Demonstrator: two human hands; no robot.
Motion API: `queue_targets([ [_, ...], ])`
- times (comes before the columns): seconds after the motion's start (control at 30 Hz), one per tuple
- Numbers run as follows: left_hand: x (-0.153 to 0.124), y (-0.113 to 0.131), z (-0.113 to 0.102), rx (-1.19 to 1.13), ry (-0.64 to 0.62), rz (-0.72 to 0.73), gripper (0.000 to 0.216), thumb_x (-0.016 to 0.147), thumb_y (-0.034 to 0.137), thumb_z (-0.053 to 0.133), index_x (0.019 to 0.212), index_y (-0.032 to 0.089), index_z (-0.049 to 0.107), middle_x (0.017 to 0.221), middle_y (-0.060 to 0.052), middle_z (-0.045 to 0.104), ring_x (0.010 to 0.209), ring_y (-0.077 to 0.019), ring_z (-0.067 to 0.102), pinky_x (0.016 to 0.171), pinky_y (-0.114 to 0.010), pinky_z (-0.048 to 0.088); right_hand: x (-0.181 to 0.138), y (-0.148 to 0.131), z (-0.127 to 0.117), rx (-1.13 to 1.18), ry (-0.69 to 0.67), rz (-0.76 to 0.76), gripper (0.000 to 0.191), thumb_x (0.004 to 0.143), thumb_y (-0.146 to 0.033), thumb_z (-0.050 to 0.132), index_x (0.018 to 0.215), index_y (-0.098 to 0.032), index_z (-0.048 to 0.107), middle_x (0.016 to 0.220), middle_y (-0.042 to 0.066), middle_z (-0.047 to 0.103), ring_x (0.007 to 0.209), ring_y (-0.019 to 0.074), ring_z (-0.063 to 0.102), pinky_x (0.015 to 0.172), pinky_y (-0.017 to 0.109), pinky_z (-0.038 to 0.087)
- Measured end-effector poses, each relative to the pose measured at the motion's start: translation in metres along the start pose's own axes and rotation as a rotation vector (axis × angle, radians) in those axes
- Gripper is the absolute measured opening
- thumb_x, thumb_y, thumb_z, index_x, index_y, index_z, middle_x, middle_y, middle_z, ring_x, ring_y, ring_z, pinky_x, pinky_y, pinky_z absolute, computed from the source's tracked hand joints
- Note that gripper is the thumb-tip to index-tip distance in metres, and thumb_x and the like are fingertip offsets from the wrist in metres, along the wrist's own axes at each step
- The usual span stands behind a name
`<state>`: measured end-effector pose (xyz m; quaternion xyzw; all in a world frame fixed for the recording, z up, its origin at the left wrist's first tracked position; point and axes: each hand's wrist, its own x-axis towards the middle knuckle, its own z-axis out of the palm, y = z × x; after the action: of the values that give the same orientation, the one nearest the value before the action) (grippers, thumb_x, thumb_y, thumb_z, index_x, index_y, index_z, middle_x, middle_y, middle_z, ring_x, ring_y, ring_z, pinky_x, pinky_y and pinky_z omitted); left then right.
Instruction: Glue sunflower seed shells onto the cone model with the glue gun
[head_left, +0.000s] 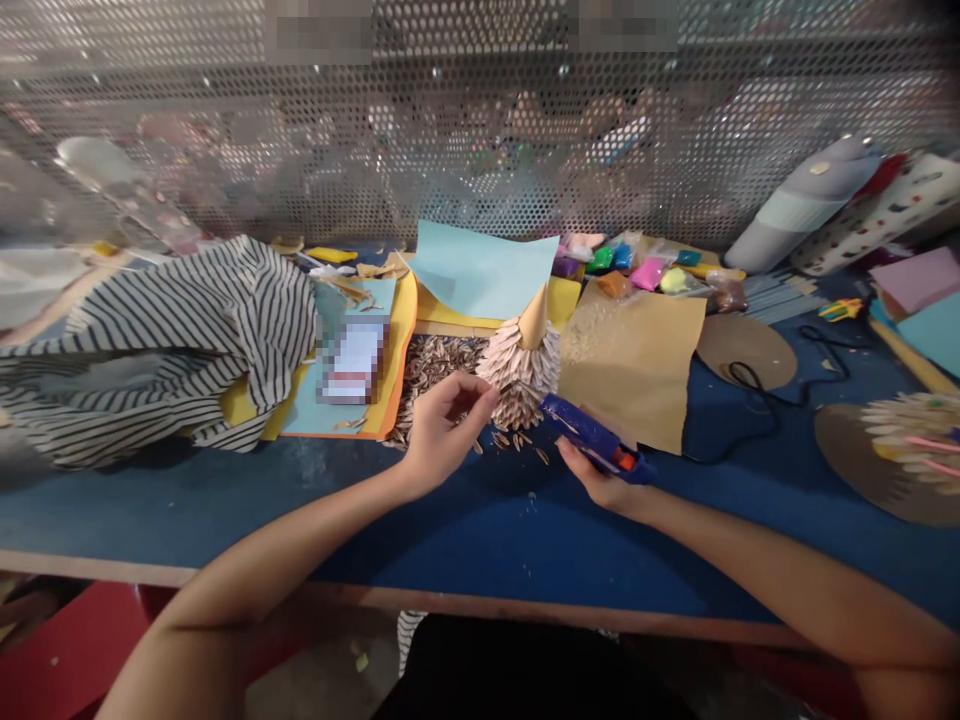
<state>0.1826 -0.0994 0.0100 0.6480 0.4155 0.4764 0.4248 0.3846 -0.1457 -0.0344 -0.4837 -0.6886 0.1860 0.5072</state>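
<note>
A cone [534, 322] with a bare tan paper tip stands upright on the table, its lower part covered in overlapping pale seed husks. At its left side my left hand [448, 428] is closed in a pinch; whatever lies between the fingertips is too small to make out. My right hand [606, 488] is wrapped around a blue glue gun [589, 432], its nozzle end pointing at the cone's lower right side. Behind my left hand spreads a heap of striped seed husks [442, 358]. A few loose husks [517, 440] lie at the cone's foot.
Left are a striped cloth [187, 340] and a phone [354, 360] on coloured paper. Brown paper [637, 370], clay packets [649, 272], a cardboard disc [746, 352] and a black cord [750, 400] lie right. Bottles [810, 205] stand against the perforated metal screen [480, 140].
</note>
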Motion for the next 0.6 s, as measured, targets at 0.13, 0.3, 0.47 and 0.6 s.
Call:
queue_targets([
  [0.13,0.004,0.004,-0.003,0.079,0.034,0.158,0.013,0.087,0.027,0.058,0.078,0.018,0.058,0.069,0.0,0.06,0.056,-0.0075,0.051,0.051,-0.02,0.044,0.002,-0.005,-0.007,0.025,-0.028,0.003,0.013,0.087,-0.036,0.057,0.079,-0.026,0.058,0.067,0.001,0.058,0.059,0.0183,0.06,0.058,0.034,0.052],
  [0.3,0.013,0.01,-0.012,0.358,0.114,0.552,0.011,0.085,0.016,0.059,0.074,0.019,0.059,0.066,0.001,0.06,0.057,-0.0082,0.054,0.054,-0.02,0.046,0.002,0.0,-0.009,0.027,0.004,0.131,0.01,0.089,-0.037,0.055,0.09,-0.026,0.055,0.063,-0.001,0.057,0.055,0.0188,0.06,0.06,0.036,0.053],
  [0.47,0.024,0.012,-0.017,0.68,0.061,0.836,0.012,0.087,0.012,0.056,0.078,0.019,0.061,0.071,-0.001,0.064,0.062,-0.0093,0.059,0.058,-0.021,0.05,0.007,0.014,0.005,0.019,0.233,0.132,0.017,0.087,-0.038,0.06,0.082,-0.024,0.051,0.068,-0.001,0.056,0.063,0.017,0.06,0.071,0.036,0.055],
  [0.6,0.034,0.011,-0.014,0.833,0.032,0.986,0.015,0.09,0.013,0.054,0.077,0.019,0.059,0.067,-0.001,0.058,0.061,-0.0111,0.057,0.058,-0.024,0.05,0.013,0.022,0.016,0.082,0.34,0.126,0.022,0.086,-0.041,0.063,0.092,-0.024,0.053,0.08,0.002,0.06,0.066,0.0153,0.062,0.069,0.033,0.056],
])
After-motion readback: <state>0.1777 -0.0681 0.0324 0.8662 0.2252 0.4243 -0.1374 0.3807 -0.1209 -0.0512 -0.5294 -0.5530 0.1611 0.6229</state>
